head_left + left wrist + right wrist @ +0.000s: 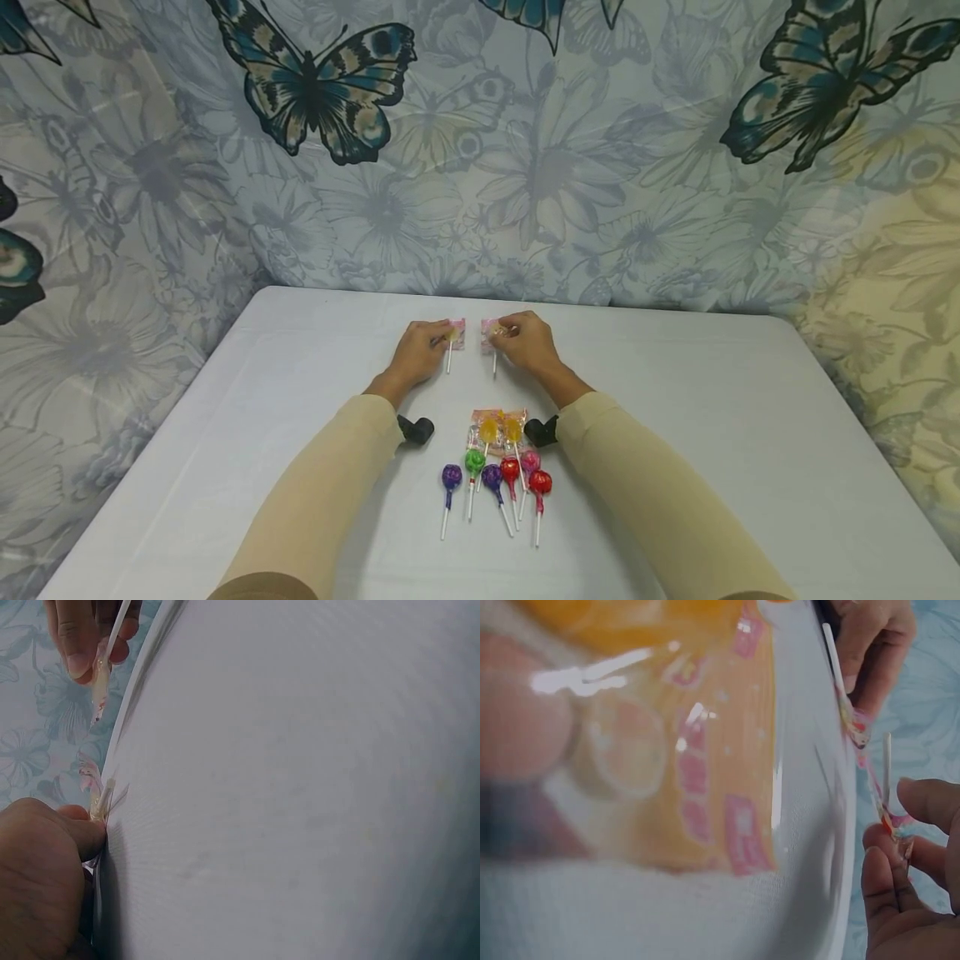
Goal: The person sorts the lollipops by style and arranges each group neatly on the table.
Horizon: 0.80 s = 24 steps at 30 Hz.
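Near the far edge of the white table (637,400), my left hand (418,352) pinches a flat lollipop (458,335) in a clear wrapper with pink print. Its white stick points toward me. A short gap to the right, my right hand (531,343) pinches a similar wrapped lollipop (487,332), stick also pointing down toward me. The right wrist view shows thumb and fingers around its wrapper (900,825). Closer to me lie two flat yellow lollipops (488,431) in clear wrappers. Round lollipops beside them are purple (452,477), green (475,462), red (540,482) and pink (530,460).
Butterfly-and-flower fabric (540,167) hangs behind and beside the table. A black wrist mount (416,430) sticks out below the left sleeve, another (541,432) below the right, close to the yellow lollipops. A yellow wrapper looms large in the right wrist view.
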{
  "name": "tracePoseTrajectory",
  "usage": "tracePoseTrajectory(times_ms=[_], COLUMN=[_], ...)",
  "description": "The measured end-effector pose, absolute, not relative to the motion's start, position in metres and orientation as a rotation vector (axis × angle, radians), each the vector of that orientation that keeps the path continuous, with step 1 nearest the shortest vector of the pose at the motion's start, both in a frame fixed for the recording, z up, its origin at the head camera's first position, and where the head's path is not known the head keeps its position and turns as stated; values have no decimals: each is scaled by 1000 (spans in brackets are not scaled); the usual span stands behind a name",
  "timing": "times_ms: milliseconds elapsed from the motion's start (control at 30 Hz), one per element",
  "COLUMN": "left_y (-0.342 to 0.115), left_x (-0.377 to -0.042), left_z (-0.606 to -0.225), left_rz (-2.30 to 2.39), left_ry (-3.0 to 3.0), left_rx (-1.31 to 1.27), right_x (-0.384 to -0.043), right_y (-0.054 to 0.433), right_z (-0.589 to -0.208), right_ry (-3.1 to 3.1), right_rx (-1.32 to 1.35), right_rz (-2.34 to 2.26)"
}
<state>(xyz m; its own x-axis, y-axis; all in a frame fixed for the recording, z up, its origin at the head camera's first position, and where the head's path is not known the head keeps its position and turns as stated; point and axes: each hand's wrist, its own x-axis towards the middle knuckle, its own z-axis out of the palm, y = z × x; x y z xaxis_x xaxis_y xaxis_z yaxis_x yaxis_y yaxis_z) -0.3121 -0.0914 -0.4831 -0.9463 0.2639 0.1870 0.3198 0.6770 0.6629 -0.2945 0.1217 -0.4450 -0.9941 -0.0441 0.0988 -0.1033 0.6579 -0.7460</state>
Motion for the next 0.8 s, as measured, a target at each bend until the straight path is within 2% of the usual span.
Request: tracePoseTrajectory(times_ms=[400, 800], left_y=[-91, -91], left_x=[-312, -311], left_z=[-482, -481], left_rz=[-1134, -1141], left_ry=[-2816, -2812], left_rx=[-472, -468], right_x=[-300, -301], right_y=[116, 113], right_z=[-454, -458], right_ry=[-2821, -2758], right_rx=[122, 293], right_rz=[1227, 1066])
